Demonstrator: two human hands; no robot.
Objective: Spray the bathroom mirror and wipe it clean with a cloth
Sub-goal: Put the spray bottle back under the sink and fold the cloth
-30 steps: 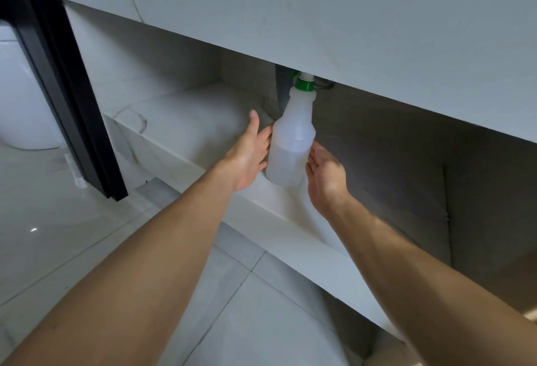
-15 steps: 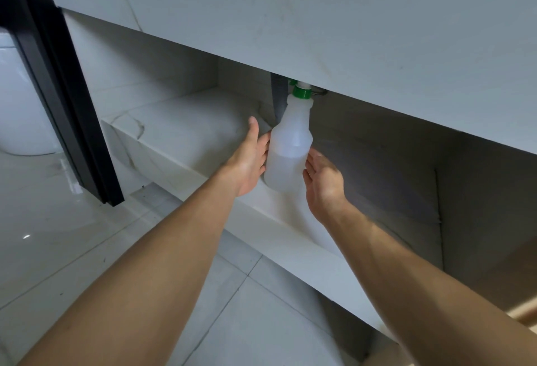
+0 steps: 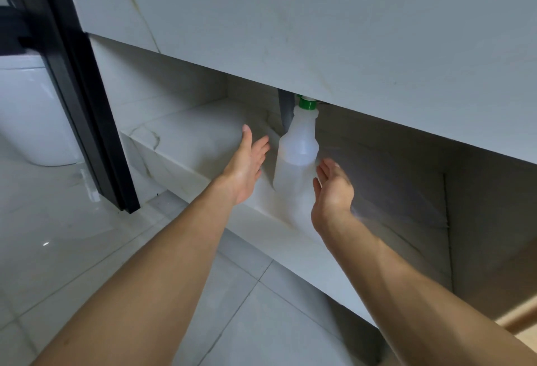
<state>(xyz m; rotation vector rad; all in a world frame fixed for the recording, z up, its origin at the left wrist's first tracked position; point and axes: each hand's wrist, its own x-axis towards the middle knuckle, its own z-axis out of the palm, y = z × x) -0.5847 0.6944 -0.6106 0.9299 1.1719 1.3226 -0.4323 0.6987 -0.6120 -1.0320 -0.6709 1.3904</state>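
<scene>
A translucent white spray bottle with a green collar stands upright on the marble shelf under the vanity counter; its spray head is hidden behind the counter's front panel. My left hand is open, palm toward the bottle, a small gap to its left. On the other side my right hand is open too, slightly blurred, just apart from the bottle's lower part. No mirror or cloth is in view.
The vanity's white front panel overhangs the shelf closely above the bottle. A dark pipe runs down behind the bottle. A black door frame stands at left, with a white toilet beyond it. Tiled floor lies below.
Both hands have drawn away from the bottle's sides, where they touched it before. The bottle stays upright on the shelf. The view has shifted back a little.
</scene>
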